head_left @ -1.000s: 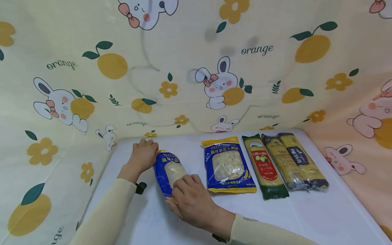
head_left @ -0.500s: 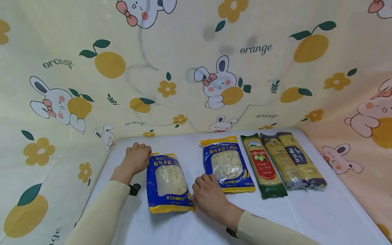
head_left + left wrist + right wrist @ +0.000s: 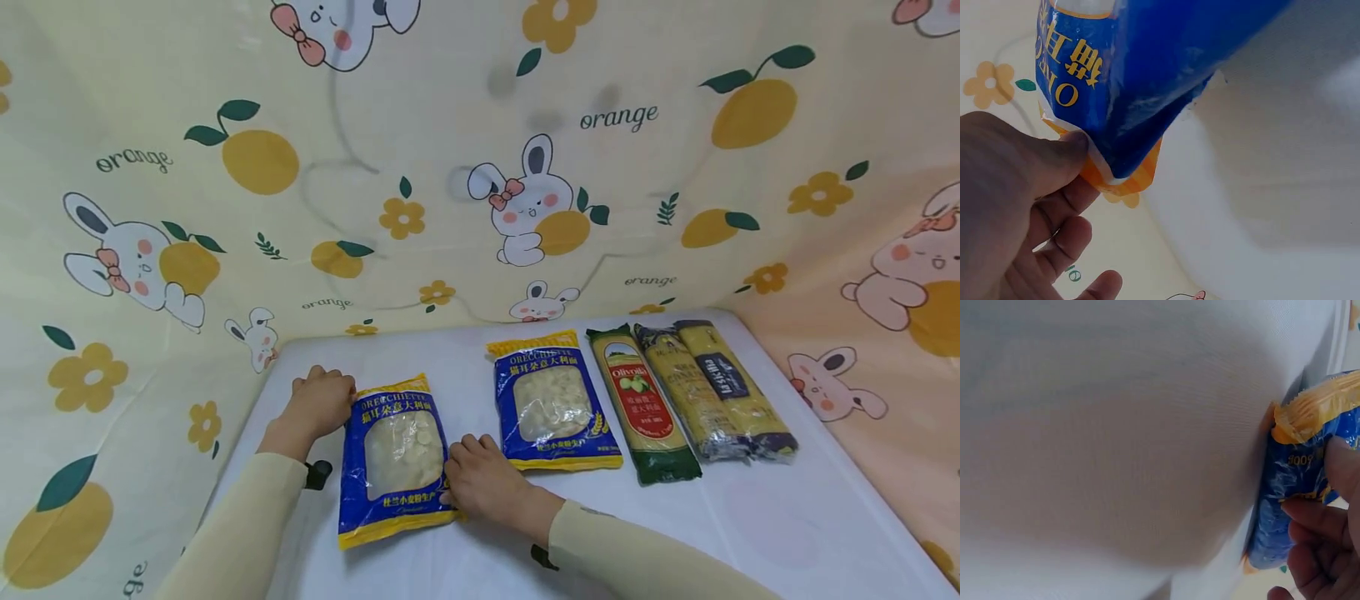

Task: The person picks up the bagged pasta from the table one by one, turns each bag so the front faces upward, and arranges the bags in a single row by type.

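A blue and yellow bag of orecchiette pasta (image 3: 405,458) lies at the left of the white table, its clear window facing up. My left hand (image 3: 318,404) pinches its upper left corner; in the left wrist view, the thumb presses on the orange top strip of the bag (image 3: 1082,69) and the other fingers are behind and below. My right hand (image 3: 486,482) holds the lower right edge. Seen from the right wrist, the thumb and forefinger of that hand (image 3: 1329,534) pinch the side of the bag (image 3: 1275,509) near its yellow end strip.
To the right lie a second orecchiette bag (image 3: 555,404), a green and red pasta packet (image 3: 647,404) and two yellow pasta packets (image 3: 682,392) side by side. A patterned cloth (image 3: 420,100) hangs behind and beside the white table (image 3: 780,533).
The orecchiette bag has gone from bent and tilted to flat, and shifted left and nearer. The right hand let its near end spread, moved right, then came back left with the bag's edge.
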A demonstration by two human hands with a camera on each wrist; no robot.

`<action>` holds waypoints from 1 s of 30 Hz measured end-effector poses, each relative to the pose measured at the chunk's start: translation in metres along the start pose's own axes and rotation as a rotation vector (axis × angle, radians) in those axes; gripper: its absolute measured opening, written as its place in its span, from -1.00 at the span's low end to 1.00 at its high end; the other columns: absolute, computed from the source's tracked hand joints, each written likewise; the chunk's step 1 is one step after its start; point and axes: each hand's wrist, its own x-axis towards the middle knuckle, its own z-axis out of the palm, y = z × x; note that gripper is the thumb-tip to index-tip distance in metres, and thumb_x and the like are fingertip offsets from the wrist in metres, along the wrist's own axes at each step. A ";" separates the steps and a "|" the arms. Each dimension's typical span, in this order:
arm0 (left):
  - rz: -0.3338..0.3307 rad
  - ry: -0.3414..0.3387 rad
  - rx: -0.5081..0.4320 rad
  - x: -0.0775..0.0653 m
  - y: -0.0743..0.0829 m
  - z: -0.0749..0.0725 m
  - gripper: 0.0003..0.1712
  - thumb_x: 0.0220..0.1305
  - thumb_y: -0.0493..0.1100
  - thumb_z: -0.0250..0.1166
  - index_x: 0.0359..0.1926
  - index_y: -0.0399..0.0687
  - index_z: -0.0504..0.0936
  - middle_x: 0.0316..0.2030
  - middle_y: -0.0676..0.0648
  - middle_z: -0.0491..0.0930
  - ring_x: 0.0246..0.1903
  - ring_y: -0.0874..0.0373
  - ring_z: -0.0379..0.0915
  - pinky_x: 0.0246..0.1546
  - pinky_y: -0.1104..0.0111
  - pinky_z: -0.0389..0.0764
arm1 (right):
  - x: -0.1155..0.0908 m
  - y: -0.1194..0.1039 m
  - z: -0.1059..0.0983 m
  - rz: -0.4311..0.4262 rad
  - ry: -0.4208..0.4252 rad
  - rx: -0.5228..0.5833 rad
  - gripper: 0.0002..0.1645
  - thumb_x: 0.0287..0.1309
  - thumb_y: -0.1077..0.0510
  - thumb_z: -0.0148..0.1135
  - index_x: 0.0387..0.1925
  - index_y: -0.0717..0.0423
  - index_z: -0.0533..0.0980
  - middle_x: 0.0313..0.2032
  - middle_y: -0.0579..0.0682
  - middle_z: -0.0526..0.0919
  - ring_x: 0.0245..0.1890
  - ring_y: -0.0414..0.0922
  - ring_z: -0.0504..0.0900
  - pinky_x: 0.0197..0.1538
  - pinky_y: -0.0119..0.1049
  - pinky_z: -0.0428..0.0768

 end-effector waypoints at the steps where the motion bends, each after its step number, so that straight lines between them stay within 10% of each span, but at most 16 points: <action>1: -0.002 -0.003 -0.001 0.000 0.000 0.001 -0.81 0.51 -0.16 0.24 -0.05 -0.14 0.72 -0.19 -0.13 0.65 0.00 -0.21 0.41 0.09 -0.26 0.42 | 0.001 0.000 0.000 -0.019 0.001 -0.010 -0.48 0.49 -0.36 0.11 -0.35 -0.05 0.54 -0.26 -0.14 0.52 -0.24 -0.14 0.39 -0.17 -0.29 0.34; 15: -0.015 -0.021 -0.009 0.002 -0.006 0.017 -0.79 0.54 -0.14 0.21 -0.02 -0.13 0.71 -0.19 -0.12 0.63 -0.02 -0.19 0.40 0.08 -0.27 0.43 | 0.007 0.012 0.011 -0.214 0.010 -0.004 -0.68 0.51 -0.19 0.17 -0.02 -0.07 0.57 -0.04 -0.19 0.58 -0.06 -0.20 0.50 -0.04 -0.36 0.44; 30: 0.063 0.208 -0.031 0.010 0.002 0.015 -0.85 0.55 -0.12 0.25 -0.18 -0.03 0.71 -0.24 -0.05 0.63 -0.05 -0.16 0.45 0.00 -0.20 0.50 | -0.001 0.031 -0.002 -0.009 0.097 0.094 -0.96 0.34 0.16 0.26 -0.20 -0.05 0.57 -0.19 -0.16 0.57 -0.12 -0.12 0.43 0.02 -0.22 0.42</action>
